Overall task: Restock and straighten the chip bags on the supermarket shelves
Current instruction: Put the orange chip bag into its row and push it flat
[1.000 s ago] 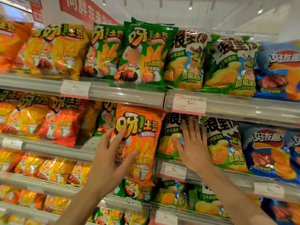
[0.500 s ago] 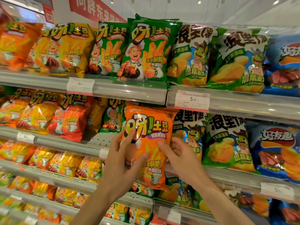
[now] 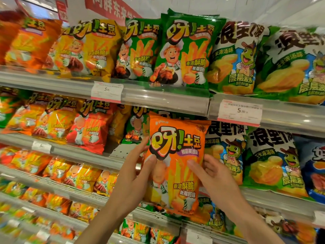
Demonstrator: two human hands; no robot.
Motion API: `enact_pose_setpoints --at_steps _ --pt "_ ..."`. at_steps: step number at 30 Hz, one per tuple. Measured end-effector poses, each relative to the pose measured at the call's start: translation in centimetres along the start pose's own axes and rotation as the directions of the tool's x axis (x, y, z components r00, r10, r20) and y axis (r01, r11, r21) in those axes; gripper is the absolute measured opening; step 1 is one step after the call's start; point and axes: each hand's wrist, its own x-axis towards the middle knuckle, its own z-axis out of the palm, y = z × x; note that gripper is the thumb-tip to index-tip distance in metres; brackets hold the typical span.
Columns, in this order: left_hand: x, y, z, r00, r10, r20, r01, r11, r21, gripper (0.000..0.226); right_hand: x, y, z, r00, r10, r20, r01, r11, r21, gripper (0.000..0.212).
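Orange is the potato-stick bag (image 3: 177,161) you are holding upright in front of the second shelf (image 3: 98,156), between both hands. Your left hand (image 3: 131,178) pinches its left edge, thumb on the front and fingers (image 3: 140,147) behind. Your right hand (image 3: 213,175) clasps its right edge, thumb across the front, the other fingers curled round the side. The bag's top reaches up to the clear rail of the top shelf (image 3: 158,99); its bottom hangs over the front rail of the shelf below. Just right of it stand green corn-soup chip bags (image 3: 269,162). To its left the shelf shows a bare perforated patch, then a red bag (image 3: 91,127). Directly above stands a green bag (image 3: 184,50).
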Motion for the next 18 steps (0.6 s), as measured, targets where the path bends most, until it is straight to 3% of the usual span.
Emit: enact_pose_setpoints --at_steps 7,11,18 --pt "3.9 -3.2 -7.3 0.99 0.039 0.138 -0.037 0.999 -0.015 0.046 1.9 -1.6 7.4 0.992 0.03 -0.125 -0.04 0.996 -0.077 0.032" --pt "7.0 -4.8 -12.3 0.973 0.088 0.213 -0.084 0.996 -0.028 0.048 3.4 -3.0 12.6 0.98 0.034 -0.195 -0.054 0.994 -0.098 0.045" --pt "11.3 -6.8 -17.9 0.957 0.144 0.252 -0.166 0.984 0.07 0.051 7.5 -4.5 18.8 0.954 0.011 -0.3 -0.037 0.996 -0.082 0.045"
